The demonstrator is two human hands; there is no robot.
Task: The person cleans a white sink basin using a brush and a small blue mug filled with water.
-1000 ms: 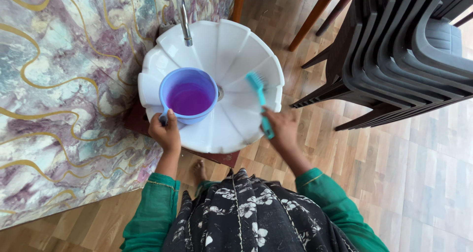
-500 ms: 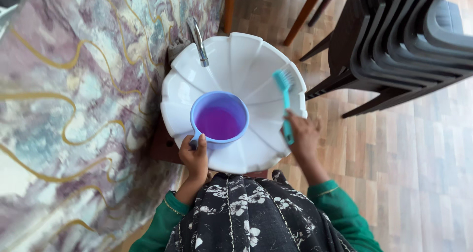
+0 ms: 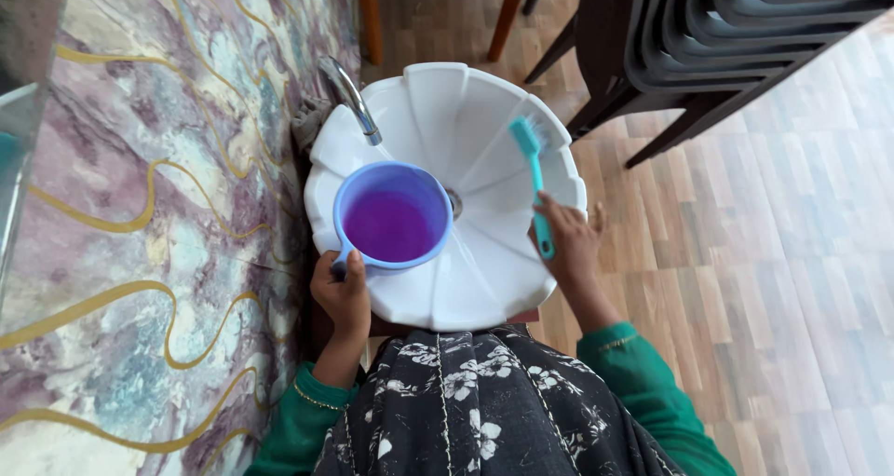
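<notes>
Head view shows my right hand (image 3: pixel 568 238) wrapped around the teal plastic scrubbing brush (image 3: pixel 534 180), its long axis pointing away to bristles on the white fluted basin's (image 3: pixel 484 290) far rim, while my left hand (image 3: pixel 343 294) grips the purple plastic mug's (image 3: pixel 393 220) handle.

teal brush (image 3: pixel 533 173) swept further up the white basin (image 3: pixel 484 280)

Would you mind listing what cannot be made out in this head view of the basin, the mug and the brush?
- Drain: mostly hidden behind the purple mug.
- Mug handle: covered by the left hand.
- Brush handle end: wrapped by the right hand.
- Brush bristles: too blurred to tell whether they touch the white basin.
- Tap base: hidden behind the basin rim.
- Stacked dark chairs: cut off by the top edge.
</notes>
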